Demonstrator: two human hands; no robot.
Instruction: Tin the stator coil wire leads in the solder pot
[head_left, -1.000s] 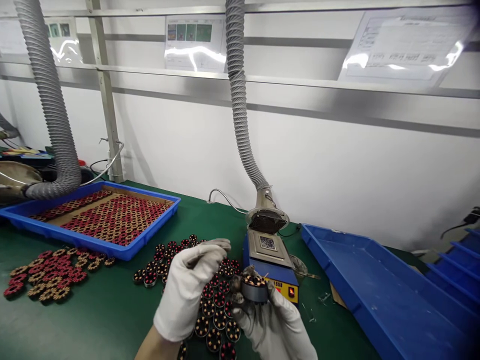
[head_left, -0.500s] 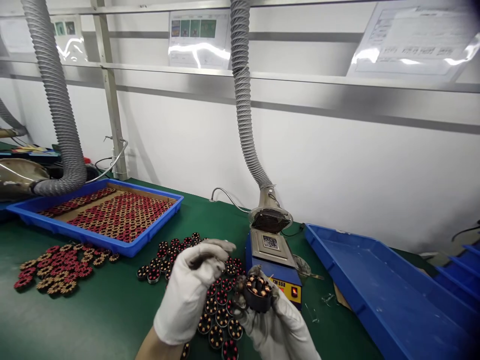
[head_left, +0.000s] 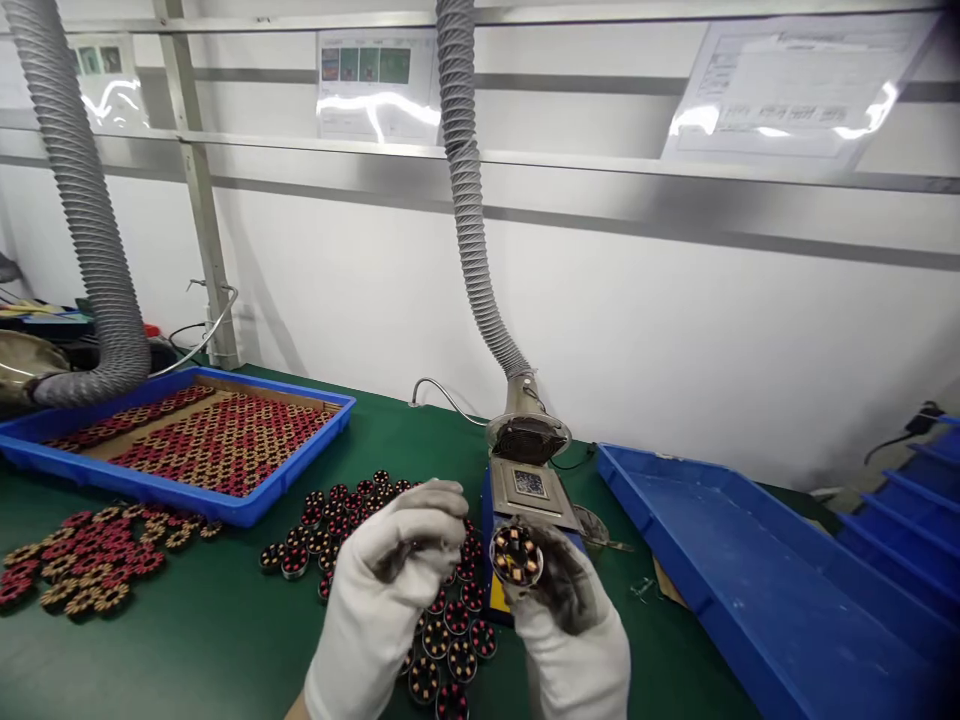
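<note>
My right hand, in a white glove with grey-stained fingers, grips a round motor stator with copper-coloured windings by its edge. The stator's wound face is tipped up toward me. Just to the left, my gloved left hand hovers with its fingers curled in toward the thumb, apart from the stator. Whatever its fingertips may hold is hidden. Beneath and behind both hands, a spread of similar black-rimmed stators lies on the green table. Behind my right hand sits a blue solder pot with a square metal top.
A blue tray of red and tan ring cores stands at left, with loose cores before it. At right lies a large blue tray. A grey extraction hose with a metal hood hangs over the pot.
My right hand has turned the stator so its wound face points more toward me. The left hand's fingers have curled in more. The view has shifted slightly to the right.
</note>
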